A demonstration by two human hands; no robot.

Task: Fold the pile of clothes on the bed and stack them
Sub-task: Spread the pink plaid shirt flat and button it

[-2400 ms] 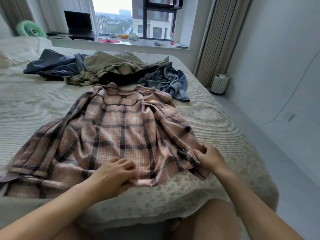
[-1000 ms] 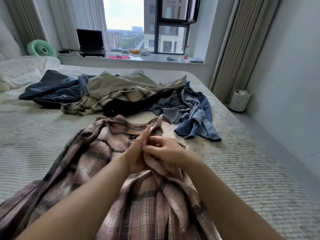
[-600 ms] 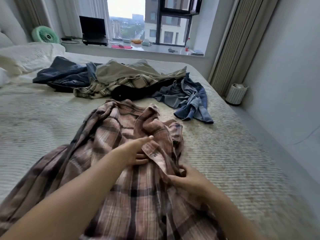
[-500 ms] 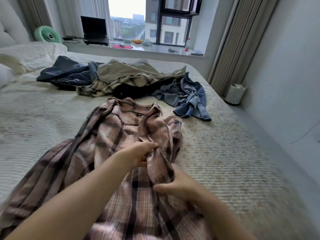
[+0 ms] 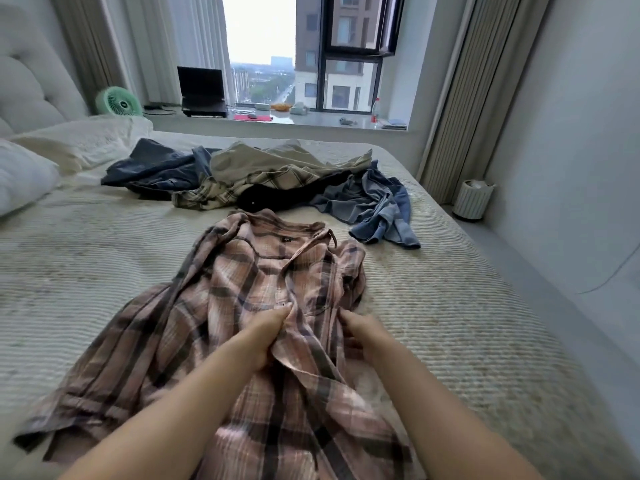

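1. Nearest the camera, two bare forearms are seen reaching forward over the foot edge of the bed (image 5: 467, 341).
2. The pink plaid shirt (image 5: 242, 306) is spread on the bedcover, collar toward the window, hem running out of view at the bottom; its left sleeve is splayed toward the lower-left corner.
3. The left hand (image 5: 266, 336) is curled around a raised ridge of the shirt's front edge, fabric pinched between thumb and fingers.
4. The right hand (image 5: 360, 336) is set just beside it on the shirt's right side, fingers bent into the cloth; part of the grip is hidden by folds.
5. The shirt's right side is bunched inward, leaving a wide strip of bare bedcover between it and the bed's right edge.
6. A broad stretch of open bedcover is noted left of the shirt, reaching to the white pillow (image 5: 24, 178) at the left border.
7. Farther on, well apart from the collar, the unfolded pile lies across the bed: a dark blue garment (image 5: 156, 168), a tan plaid garment (image 5: 277, 168), a black item (image 5: 273, 199) and a blue denim shirt (image 5: 377, 209) nearest the right edge.
8. Beyond the bed's right edge, a white ribbed bin (image 5: 472, 199) stands on the floor by the curtain.
9. Farthest, a laptop (image 5: 202, 91) and a green fan (image 5: 117, 102) are seen on the window ledge.
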